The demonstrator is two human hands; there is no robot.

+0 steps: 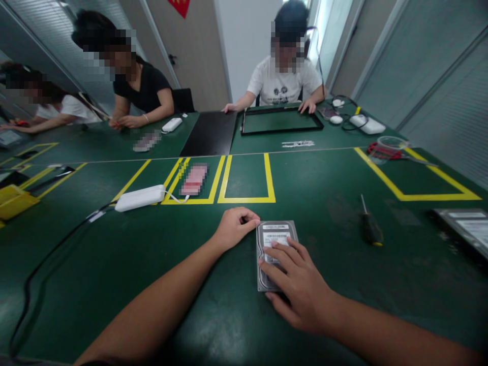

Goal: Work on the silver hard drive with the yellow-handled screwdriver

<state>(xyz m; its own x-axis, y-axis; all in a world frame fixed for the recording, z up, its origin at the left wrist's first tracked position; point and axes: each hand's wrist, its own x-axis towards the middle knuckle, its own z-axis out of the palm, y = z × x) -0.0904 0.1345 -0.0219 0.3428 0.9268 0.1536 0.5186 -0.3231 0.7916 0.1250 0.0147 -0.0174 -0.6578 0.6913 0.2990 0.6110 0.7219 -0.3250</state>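
A silver hard drive (271, 228) with white labels lies flat on the green table in front of me. My left hand (234, 229) is closed at its far left corner, thumb and forefinger pinched together there. Over the lower right part of the drive lies my right hand (295, 277), fingers spread on the label and thumb by the near edge. Part of the label is hidden under these fingers. To the right, a screwdriver (369, 226) with a dark and yellow handle rests on the table.
Another hard drive (467, 223) sits at the right edge. A white power strip (140, 198) with a black cable lies left, near a pink phone (194, 179). Yellow tape (247, 200) marks the table. Opposite, a person handles a black frame (282, 130) beside a dark panel (209, 133).
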